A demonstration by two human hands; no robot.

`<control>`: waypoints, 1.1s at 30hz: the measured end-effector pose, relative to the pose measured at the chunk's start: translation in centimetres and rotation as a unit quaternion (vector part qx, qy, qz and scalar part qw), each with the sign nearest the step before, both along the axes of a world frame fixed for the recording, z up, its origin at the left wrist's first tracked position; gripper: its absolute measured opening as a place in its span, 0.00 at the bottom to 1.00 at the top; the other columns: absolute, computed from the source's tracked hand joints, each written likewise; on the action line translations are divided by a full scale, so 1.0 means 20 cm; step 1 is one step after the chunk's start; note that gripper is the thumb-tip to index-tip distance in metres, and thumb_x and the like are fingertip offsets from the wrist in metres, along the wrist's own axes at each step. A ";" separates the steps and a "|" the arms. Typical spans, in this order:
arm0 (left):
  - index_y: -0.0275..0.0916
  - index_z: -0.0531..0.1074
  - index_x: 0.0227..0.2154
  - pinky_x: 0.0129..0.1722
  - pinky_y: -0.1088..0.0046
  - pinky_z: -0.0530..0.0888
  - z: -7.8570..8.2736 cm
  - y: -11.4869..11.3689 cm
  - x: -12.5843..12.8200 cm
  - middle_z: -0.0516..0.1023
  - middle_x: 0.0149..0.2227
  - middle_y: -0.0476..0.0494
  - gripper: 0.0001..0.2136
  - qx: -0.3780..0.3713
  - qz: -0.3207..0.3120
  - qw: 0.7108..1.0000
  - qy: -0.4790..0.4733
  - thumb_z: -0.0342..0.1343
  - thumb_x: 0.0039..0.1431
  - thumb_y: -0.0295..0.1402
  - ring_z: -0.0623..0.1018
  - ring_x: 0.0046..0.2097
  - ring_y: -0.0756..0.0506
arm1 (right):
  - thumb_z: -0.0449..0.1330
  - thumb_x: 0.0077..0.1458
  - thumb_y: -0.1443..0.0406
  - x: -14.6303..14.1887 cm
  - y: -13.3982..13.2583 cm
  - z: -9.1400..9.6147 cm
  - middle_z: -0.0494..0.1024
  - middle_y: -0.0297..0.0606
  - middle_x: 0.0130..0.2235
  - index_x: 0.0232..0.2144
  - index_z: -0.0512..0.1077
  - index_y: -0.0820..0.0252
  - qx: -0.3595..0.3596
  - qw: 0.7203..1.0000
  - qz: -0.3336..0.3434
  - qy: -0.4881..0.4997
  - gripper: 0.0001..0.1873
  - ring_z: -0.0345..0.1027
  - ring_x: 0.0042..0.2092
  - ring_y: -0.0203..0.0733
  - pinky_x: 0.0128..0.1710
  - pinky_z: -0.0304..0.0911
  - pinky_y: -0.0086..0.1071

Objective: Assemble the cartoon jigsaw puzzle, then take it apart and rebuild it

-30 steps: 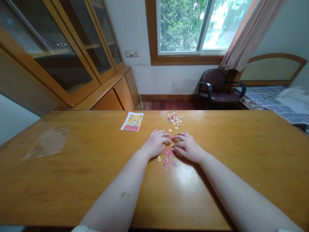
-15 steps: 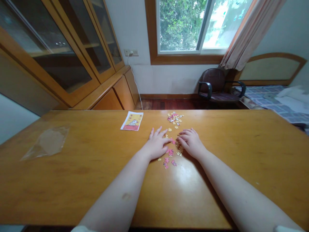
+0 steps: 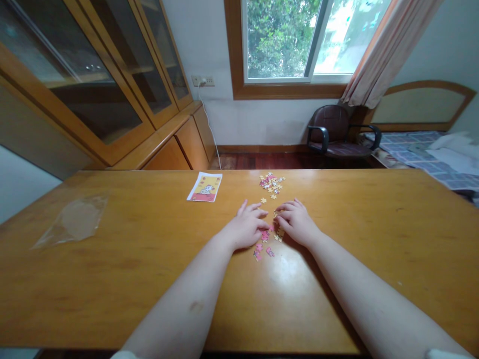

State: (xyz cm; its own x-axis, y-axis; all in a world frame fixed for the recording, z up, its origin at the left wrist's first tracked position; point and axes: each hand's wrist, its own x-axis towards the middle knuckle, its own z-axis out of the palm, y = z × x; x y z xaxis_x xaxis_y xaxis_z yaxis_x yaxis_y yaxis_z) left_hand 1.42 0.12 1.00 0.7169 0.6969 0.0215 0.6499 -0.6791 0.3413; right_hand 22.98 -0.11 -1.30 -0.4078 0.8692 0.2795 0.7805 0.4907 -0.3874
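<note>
My left hand (image 3: 250,225) lies palm down on the table with its fingers apart, the tips touching pink puzzle pieces (image 3: 265,235). Facing it, my right hand (image 3: 294,219) rests with bent fingers over yellow puzzle pieces (image 3: 279,234), partly covering them; whether a piece is pinched there is hidden. Nearer to me lie a few loose pink pieces (image 3: 270,252). Beyond both hands is a heap of mixed puzzle pieces (image 3: 272,183), with single yellow pieces (image 3: 263,200) just in front of it.
A picture card (image 3: 204,187) with a white animal on yellow and pink lies to the left on the wooden table (image 3: 149,279). Farther left is a clear plastic bag (image 3: 77,219). Behind the table stand a glass-door cabinet (image 3: 149,124) and a dark office chair (image 3: 333,130).
My left hand has shifted slightly right and toward me, nudging pink pieces along and covering a yellow piece near its wrist. My right hand has barely moved.
</note>
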 end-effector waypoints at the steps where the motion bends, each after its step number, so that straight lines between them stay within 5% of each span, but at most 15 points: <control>1: 0.52 0.78 0.39 0.65 0.49 0.41 0.01 0.00 0.00 0.73 0.51 0.50 0.15 -0.002 -0.003 1.000 -0.001 0.50 0.55 0.29 0.61 0.61 0.40 | 0.52 0.59 0.62 0.00 0.01 0.00 0.78 0.38 0.41 0.28 0.78 0.54 -0.004 1.000 -0.016 -0.002 0.15 0.65 0.46 0.45 0.58 0.45 0.54; 6: 0.47 0.78 0.38 0.64 0.55 0.49 0.03 0.01 -0.01 0.78 0.40 0.47 0.14 0.047 0.059 0.997 -0.004 0.48 0.57 0.27 0.70 0.49 0.44 | 0.53 0.58 0.56 0.03 0.02 -0.02 0.73 0.44 0.51 0.44 0.75 0.55 -0.011 0.996 -0.077 -0.043 0.17 0.61 0.54 0.52 0.59 0.42 0.57; 10: 0.49 0.79 0.35 0.64 0.50 0.48 0.00 0.03 -0.02 0.76 0.47 0.48 0.12 0.055 0.073 0.996 0.001 0.51 0.57 0.28 0.66 0.55 0.42 | 0.57 0.48 0.43 0.05 -0.02 -0.04 0.54 0.53 0.64 0.62 0.57 0.59 -0.069 0.984 -0.084 -0.141 0.44 0.42 0.64 0.65 0.60 0.33 0.64; 12: 0.49 0.79 0.33 0.63 0.49 0.48 -0.01 0.03 -0.02 0.76 0.48 0.50 0.12 0.034 0.045 0.998 0.004 0.53 0.56 0.27 0.64 0.58 0.42 | 0.55 0.47 0.39 0.05 -0.04 -0.04 0.48 0.53 0.66 0.64 0.52 0.59 -0.117 0.975 -0.077 -0.174 0.50 0.38 0.66 0.65 0.60 0.32 0.63; 15: 0.48 0.79 0.32 0.64 0.52 0.49 -0.02 0.04 -0.03 0.76 0.48 0.50 0.13 0.020 0.023 1.000 -0.005 0.51 0.56 0.25 0.65 0.58 0.43 | 0.50 0.51 0.40 0.04 -0.04 -0.05 0.46 0.51 0.67 0.65 0.49 0.58 -0.152 0.967 -0.075 -0.191 0.47 0.36 0.67 0.61 0.61 0.31 0.61; 19: 0.48 0.71 0.50 0.64 0.53 0.49 0.00 0.06 -0.09 0.70 0.56 0.47 0.19 0.012 0.063 0.998 -0.005 0.48 0.57 0.28 0.63 0.60 0.43 | 0.45 0.57 0.44 0.03 -0.01 -0.05 0.44 0.46 0.67 0.65 0.48 0.57 -0.152 0.972 -0.060 -0.170 0.40 0.34 0.67 0.56 0.62 0.31 0.59; 24: 0.50 0.48 0.64 0.63 0.46 0.44 0.00 0.08 -0.18 0.39 0.69 0.40 0.41 -0.074 0.115 0.988 0.072 0.59 0.48 0.42 0.44 0.68 0.33 | 0.55 0.46 0.39 0.08 0.00 -0.04 0.42 0.47 0.67 0.66 0.42 0.55 -0.170 0.977 0.029 -0.123 0.53 0.32 0.67 0.58 0.62 0.29 0.59; 27: 0.50 0.41 0.65 0.62 0.43 0.42 -0.01 0.08 -0.20 0.32 0.69 0.38 0.52 -0.097 0.118 0.982 0.108 0.64 0.39 0.48 0.38 0.67 0.30 | 0.58 0.45 0.40 0.10 0.00 -0.04 0.43 0.47 0.67 0.66 0.42 0.54 -0.170 0.978 0.044 -0.109 0.54 0.33 0.67 0.57 0.63 0.29 0.58; 33: 0.52 0.46 0.64 0.62 0.43 0.42 -0.04 0.10 -0.20 0.35 0.69 0.38 0.45 -0.076 0.152 0.980 0.104 0.60 0.44 0.51 0.39 0.68 0.31 | 0.51 0.58 0.50 0.07 0.03 -0.07 0.50 0.44 0.66 0.64 0.51 0.55 -0.141 0.985 0.003 -0.102 0.36 0.39 0.67 0.52 0.63 0.35 0.56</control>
